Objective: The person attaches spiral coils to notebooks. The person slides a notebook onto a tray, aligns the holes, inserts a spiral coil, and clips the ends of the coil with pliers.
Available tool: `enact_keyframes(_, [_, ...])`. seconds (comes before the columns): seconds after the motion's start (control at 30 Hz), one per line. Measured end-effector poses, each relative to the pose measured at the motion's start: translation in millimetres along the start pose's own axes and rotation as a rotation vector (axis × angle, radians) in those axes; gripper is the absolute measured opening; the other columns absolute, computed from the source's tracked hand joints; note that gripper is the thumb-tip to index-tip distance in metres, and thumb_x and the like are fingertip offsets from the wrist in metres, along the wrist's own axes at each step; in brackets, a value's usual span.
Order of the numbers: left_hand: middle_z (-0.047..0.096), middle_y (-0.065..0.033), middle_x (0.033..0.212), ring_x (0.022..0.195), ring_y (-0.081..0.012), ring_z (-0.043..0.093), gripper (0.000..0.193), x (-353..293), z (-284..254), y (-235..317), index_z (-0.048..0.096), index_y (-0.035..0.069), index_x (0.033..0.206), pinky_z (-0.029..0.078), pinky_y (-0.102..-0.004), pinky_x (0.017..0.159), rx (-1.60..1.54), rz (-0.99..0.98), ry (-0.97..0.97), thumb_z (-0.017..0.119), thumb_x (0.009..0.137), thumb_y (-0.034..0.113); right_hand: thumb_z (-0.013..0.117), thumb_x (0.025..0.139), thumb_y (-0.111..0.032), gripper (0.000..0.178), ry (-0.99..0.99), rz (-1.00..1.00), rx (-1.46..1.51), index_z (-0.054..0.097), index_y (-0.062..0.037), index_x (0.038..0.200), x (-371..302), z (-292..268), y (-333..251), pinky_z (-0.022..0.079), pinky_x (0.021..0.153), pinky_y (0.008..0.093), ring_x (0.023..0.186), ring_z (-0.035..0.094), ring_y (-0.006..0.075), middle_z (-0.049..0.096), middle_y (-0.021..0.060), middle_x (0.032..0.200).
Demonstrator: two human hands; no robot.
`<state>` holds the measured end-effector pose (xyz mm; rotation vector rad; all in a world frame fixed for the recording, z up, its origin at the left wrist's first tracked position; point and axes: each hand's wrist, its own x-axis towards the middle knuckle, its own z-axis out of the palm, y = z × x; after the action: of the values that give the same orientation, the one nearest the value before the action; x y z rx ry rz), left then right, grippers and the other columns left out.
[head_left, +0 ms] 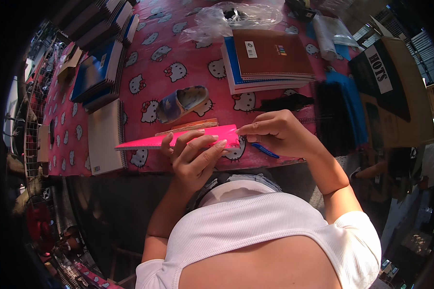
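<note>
My left hand (193, 156) grips a bright pink notebook (171, 141), tilted up on the near edge of the table, fingers and thumb closed around its right half. At the notebook's right end, my right hand (282, 132) has thumb and forefinger pinched together; what they hold, if anything, is too small to make out. Just below that hand lies a slim blue-handled object (265, 150). Behind the notebook sits an orange-brown strip (188, 125), and beyond it a patterned blue slipper-shaped thing (183, 103).
Stacked spiral notebooks with brown and blue covers (275, 55) stand behind my hands. Further notebooks (96, 72) pile up at left, near a pale spiral notebook (105, 137). A cardboard box (395, 96) is at right, clear plastic (246, 17) at the back, a black object (287, 102) nearer.
</note>
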<state>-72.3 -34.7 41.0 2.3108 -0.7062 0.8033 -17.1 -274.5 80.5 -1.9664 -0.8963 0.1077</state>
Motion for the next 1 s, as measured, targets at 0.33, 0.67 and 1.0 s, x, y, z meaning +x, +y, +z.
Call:
enact_keyframes(0.33, [0.069,0.0032,0.086,0.082,-0.0131,0.06,0.027,8.5,1.2,8.8,0.075,0.018,0.094,0.022,-0.0392,0.106,-0.042,-0.038,0.053,0.082,0.068,0.015,0.065,0.071,0.008,0.029,-0.153,-0.16,-0.254,0.071,-0.0065,0.095,12.0,-13.4,-13.4,0.052,0.063,0.0318,0.069,0.065,0.0236,0.066,0.0076,0.075])
enact_keyframes(0.67, [0.07,0.0047,0.087,0.085,-0.0126,0.06,0.024,38.2,3.6,-0.7,0.075,0.015,0.088,0.024,-0.0406,0.101,0.148,-0.229,0.039,0.084,0.067,0.022,0.06,0.081,0.006,0.026,0.246,-0.025,-0.259,0.06,-0.0017,0.105,13.2,11.5,-10.8,0.054,0.068,0.0343,0.072,0.067,0.0239,0.064,0.0102,0.084])
enact_keyframes(1.0, [0.07,0.005,0.086,0.087,-0.0136,0.059,0.024,34.1,4.7,-5.5,0.073,0.018,0.086,0.025,-0.0445,0.102,0.107,-0.247,0.003,0.08,0.063,0.017,0.072,0.076,-0.006,0.025,0.14,0.091,-0.224,0.058,-0.0043,0.097,25.9,11.4,-22.7,0.052,0.069,0.0352,0.085,0.063,0.0274,0.057,0.0117,0.091])
